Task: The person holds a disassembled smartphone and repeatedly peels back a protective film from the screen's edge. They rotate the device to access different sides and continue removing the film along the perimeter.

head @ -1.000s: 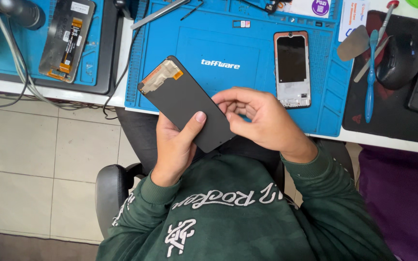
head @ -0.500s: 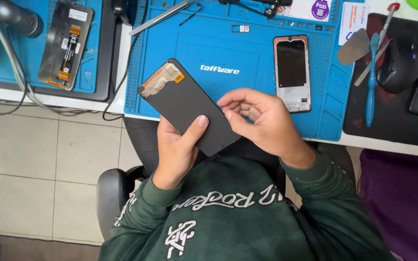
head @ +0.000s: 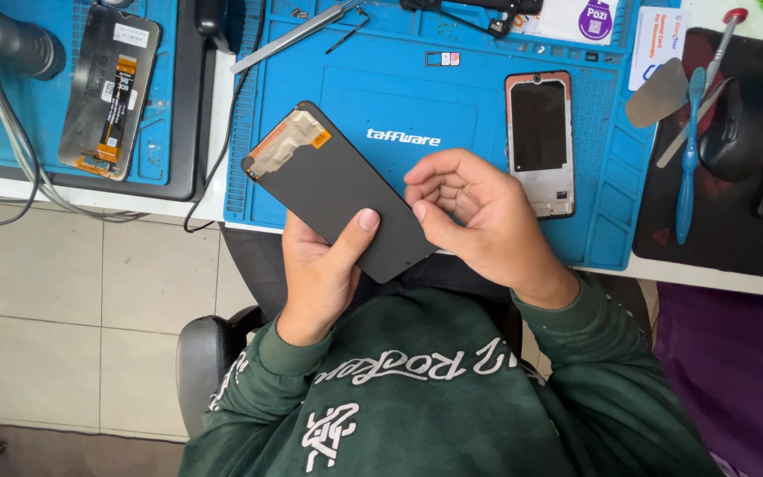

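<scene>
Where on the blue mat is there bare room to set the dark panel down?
The widest bare patch of the blue mat lies between the panel in the left hand and the phone frame, above the right hand. The mat's top edge is crowded with tweezers and small parts.

White bench (head: pixel 209 205) carries blue mats (head: pixel 452 97), black pad (head: pixel 717 238).

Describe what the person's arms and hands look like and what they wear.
Both arms are covered to the wrist by long dark green sleeves with ribbed cuffs, part of a sweatshirt with white printed lettering and a white graphic on the chest. The left hand and right hand are bare: no gloves, and no rings, watch or wrist strap show.
</scene>
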